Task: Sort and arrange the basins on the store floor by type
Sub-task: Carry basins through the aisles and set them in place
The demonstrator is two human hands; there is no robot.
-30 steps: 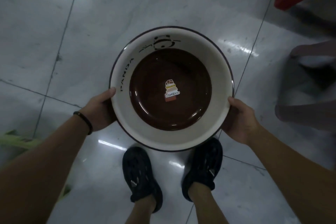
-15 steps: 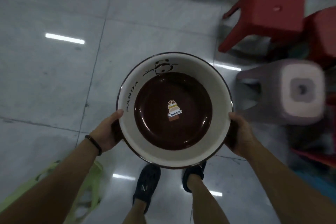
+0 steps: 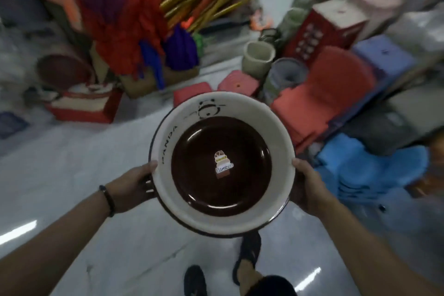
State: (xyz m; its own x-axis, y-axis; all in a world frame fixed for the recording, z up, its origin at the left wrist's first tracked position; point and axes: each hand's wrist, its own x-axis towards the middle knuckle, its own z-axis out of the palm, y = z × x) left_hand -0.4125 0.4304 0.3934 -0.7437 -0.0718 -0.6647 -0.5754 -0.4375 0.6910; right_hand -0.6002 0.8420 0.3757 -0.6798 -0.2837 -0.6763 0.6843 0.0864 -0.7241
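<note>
Squarely between left hand (image 3: 131, 186) and right hand (image 3: 310, 190): gripped basin (image 3: 165, 190)

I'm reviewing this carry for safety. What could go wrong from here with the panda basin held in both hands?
1. The basin hides part of the floor ahead, and low red stools stand right beyond its far rim: a trip seems possible.
2. The left hand and right hand grip only opposite edges of the rim; if one slips, the basin would likely tip.
3. The blue stools crowd the right side and could be knocked.
</note>
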